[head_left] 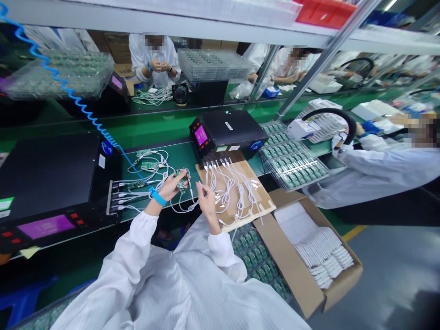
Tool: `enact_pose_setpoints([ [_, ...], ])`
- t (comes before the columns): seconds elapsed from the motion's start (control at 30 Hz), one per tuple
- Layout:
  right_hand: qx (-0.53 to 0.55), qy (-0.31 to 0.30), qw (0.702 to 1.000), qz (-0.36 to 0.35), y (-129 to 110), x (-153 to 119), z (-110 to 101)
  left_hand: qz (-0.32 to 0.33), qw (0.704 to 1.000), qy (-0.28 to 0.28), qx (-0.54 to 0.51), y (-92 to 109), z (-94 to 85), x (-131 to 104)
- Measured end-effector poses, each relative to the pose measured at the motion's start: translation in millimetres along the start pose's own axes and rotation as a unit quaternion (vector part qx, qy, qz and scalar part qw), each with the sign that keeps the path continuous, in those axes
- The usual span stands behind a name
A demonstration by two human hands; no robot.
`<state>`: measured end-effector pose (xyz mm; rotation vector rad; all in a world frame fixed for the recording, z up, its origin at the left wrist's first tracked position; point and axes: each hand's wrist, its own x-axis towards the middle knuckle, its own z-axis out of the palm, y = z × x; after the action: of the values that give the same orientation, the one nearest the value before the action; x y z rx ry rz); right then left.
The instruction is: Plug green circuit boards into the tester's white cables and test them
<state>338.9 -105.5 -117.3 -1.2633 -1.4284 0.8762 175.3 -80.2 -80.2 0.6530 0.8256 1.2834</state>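
Observation:
My left hand [169,187], with a blue wrist strap [157,196] on its wrist, grips a green circuit board [181,181]. A white cable [191,192] runs along the board's right side and loops below it. Just to the right, my right hand [206,200] is raised with its fingers drawn together; what they hold, if anything, is too small to make out. It is apart from the board. Behind my left hand, more circuit boards [150,165] with white cables lie on the green bench [184,158].
A black tester [228,133] stands ahead, its cables [225,188] spread over cardboard. Another black tester [51,183] is at left. Board trays [292,156] and an open carton [285,256] of white pieces are at right. A coiled blue cord [84,107] hangs overhead. Co-workers [385,169] sit nearby.

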Motion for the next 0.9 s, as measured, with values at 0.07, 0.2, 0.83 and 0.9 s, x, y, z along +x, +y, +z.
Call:
enact_pose_setpoints([
  [0.07, 0.008, -0.009, 1.0, -0.028, -1, 6, 1, -0.019, 0.999, -0.021, 0.015, 0, -0.1, -1],
  [0.2, 0.08, -0.016, 0.996, -0.025, 1, 16, 9, -0.064, 0.995, -0.061, 0.046, -3, 1.8, -3],
  [0.83, 0.124, 0.033, 0.99, -0.055, 5, 18, 11, -0.094, 0.989, -0.107, 0.037, -5, 7.8, -4],
  [0.9, 0.104, 0.031, 0.991, -0.074, 5, 19, 10, -0.1, 0.989, -0.108, 0.036, -6, 6.9, -3],
])
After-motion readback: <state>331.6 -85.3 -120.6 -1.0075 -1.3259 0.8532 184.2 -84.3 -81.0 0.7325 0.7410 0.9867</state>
